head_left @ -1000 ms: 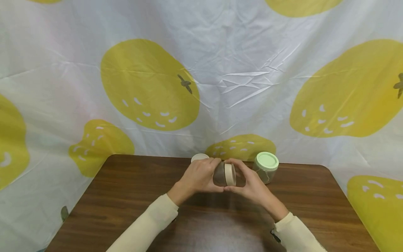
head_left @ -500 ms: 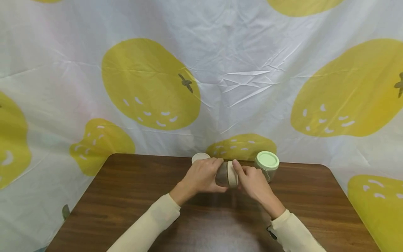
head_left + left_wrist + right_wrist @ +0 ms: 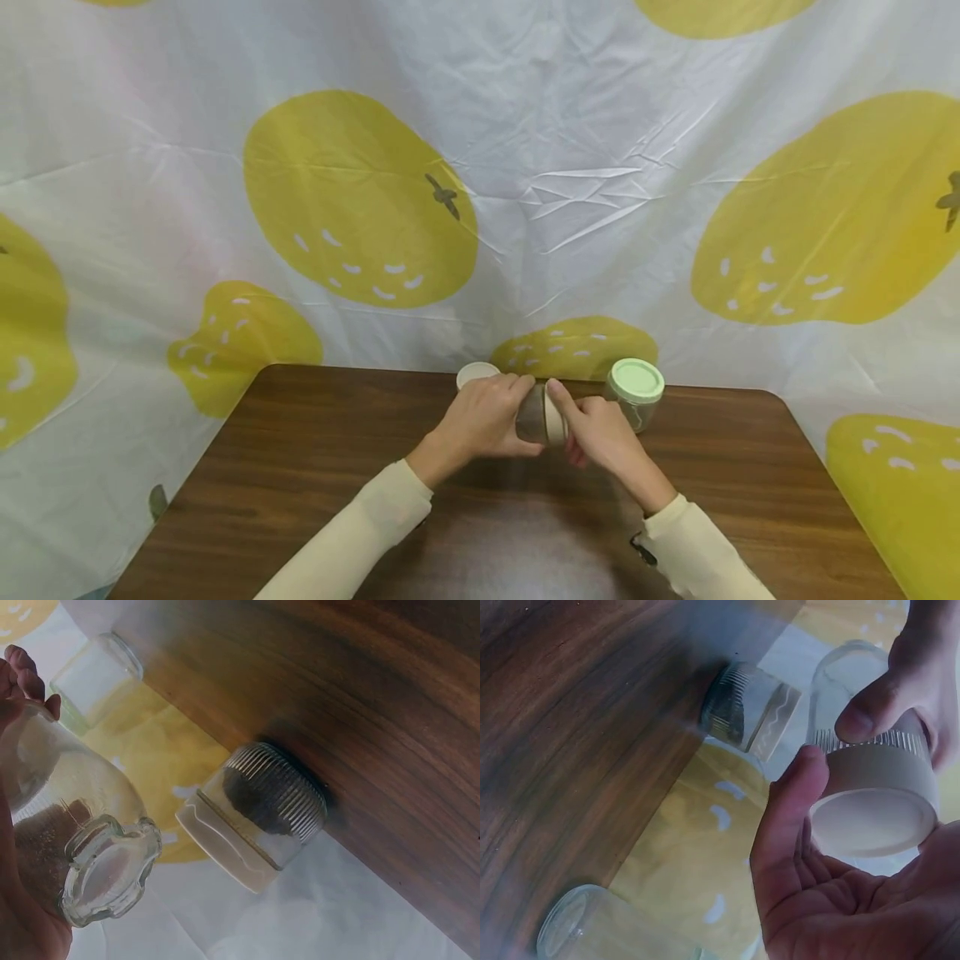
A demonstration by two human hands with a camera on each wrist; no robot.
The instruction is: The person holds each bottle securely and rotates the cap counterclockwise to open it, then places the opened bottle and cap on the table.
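Observation:
A glass jar (image 3: 532, 414) with a ribbed band is held on its side above the table in my left hand (image 3: 483, 419). Its clear, lobed base (image 3: 111, 870) faces the left wrist camera. The beige lid (image 3: 555, 415) sits on the jar's right end. My right hand (image 3: 603, 433) grips this lid, thumb on its upper edge. In the right wrist view, the lid's pale flat face (image 3: 877, 821) is turned toward the right palm. My left thumb (image 3: 866, 712) presses on the ribbed glass beside the lid.
Behind my left hand stands a ribbed jar (image 3: 266, 817) with a whitish lid. A clear jar with a light green lid (image 3: 636, 379) stands behind my right hand. The brown wooden table (image 3: 300, 483) ends at a lemon-print cloth (image 3: 570, 250).
My right hand has shifted from a wide grasp around the lid to a closer one, its thumb now on the upper edge. The left hand keeps its hold, moving only slightly.

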